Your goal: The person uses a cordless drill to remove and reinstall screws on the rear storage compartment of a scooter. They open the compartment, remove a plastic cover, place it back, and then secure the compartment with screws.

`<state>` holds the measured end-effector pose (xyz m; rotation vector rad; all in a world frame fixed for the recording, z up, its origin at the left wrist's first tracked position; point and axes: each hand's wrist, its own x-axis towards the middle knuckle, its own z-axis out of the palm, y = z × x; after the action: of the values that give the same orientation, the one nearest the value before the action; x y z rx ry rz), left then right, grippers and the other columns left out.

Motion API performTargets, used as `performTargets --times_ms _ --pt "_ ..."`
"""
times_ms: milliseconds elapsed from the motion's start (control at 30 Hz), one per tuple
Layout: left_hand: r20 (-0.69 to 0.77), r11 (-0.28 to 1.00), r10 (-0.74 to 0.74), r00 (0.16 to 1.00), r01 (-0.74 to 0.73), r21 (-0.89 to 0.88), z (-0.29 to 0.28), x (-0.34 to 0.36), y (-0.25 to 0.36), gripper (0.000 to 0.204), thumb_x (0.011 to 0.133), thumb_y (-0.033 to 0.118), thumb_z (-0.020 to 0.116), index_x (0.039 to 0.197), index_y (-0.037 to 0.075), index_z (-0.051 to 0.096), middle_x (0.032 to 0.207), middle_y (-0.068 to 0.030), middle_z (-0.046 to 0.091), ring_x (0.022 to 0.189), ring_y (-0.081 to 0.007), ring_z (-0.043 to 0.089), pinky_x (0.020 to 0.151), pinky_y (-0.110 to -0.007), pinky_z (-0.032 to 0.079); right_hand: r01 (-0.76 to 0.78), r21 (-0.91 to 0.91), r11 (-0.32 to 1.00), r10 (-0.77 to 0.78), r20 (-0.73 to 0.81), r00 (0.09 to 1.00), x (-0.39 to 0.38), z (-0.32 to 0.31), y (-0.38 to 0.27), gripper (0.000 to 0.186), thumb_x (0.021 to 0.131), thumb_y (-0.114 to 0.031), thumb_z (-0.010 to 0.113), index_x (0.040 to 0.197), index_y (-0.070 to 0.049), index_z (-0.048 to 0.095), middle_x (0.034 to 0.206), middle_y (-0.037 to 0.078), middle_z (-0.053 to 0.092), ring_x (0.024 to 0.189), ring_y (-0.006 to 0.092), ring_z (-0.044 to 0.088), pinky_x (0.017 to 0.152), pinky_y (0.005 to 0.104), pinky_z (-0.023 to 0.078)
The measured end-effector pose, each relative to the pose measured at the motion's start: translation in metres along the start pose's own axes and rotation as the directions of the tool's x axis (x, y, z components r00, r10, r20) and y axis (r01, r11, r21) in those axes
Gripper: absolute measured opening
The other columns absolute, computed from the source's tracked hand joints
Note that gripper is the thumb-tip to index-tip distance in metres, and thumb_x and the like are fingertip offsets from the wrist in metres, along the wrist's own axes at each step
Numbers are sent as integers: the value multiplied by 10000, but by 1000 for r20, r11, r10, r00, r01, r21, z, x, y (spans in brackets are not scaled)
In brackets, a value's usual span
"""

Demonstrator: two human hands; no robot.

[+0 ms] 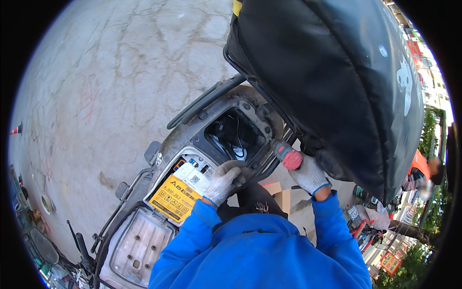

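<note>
In a pale work glove, my right hand (309, 176) is wrapped round a red-and-grey power tool (288, 156). The tool's dark nose points up and left, toward the rim of an electric scooter's open seat compartment (196, 139). My left hand (224, 180), gloved too, is at the compartment's near edge with its fingers curled; what they hold, if anything, is hidden. Beside that hand lies a yellow-and-white labelled battery (174, 196) in the scooter body. Dark cables and a pale paper (239, 153) are inside the deeper black bin (222, 134).
A big black delivery box (317, 72) overhangs the scooter's rear at the upper right. The upturned seat underside (139, 248) is at lower left. A metal rail (207, 101) runs along the far side. Cardboard (281, 196) lies below. Another person (420, 168) is far right.
</note>
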<state>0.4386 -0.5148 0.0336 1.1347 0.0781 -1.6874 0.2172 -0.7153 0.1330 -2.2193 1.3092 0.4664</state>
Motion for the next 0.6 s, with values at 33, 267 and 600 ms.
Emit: performTargets --times_ms 33,267,600 --pt "-19 999 30 999 -31 -36 0 -3 0 389 1072 120 588 1418 -59 593 1146 -165 757 821 -144 705 763 -260 595 -15 2 1000 15 -12 1000 -2 0 -2 253 917 -204 721 1088 -17 722 991 264 753 934 448 732 852 488 586" --pt "-19 918 102 995 -101 -384 -20 -29 -1 376 1073 98 625 1409 -61 571 1213 -218 731 816 -161 688 731 -279 561 67 85 994 -63 -42 997 4 -24 1 295 952 -236 690 1151 -18 697 1022 244 751 972 458 710 855 464 574" --pt "121 671 401 908 -202 -713 20 -63 15 216 1049 104 691 1246 19 714 1116 -151 710 856 -176 620 756 -326 515 542 199 816 -500 -227 836 -107 -29 -35 336 823 -114 842 1136 -62 733 1060 145 769 911 336 763 832 392 619"
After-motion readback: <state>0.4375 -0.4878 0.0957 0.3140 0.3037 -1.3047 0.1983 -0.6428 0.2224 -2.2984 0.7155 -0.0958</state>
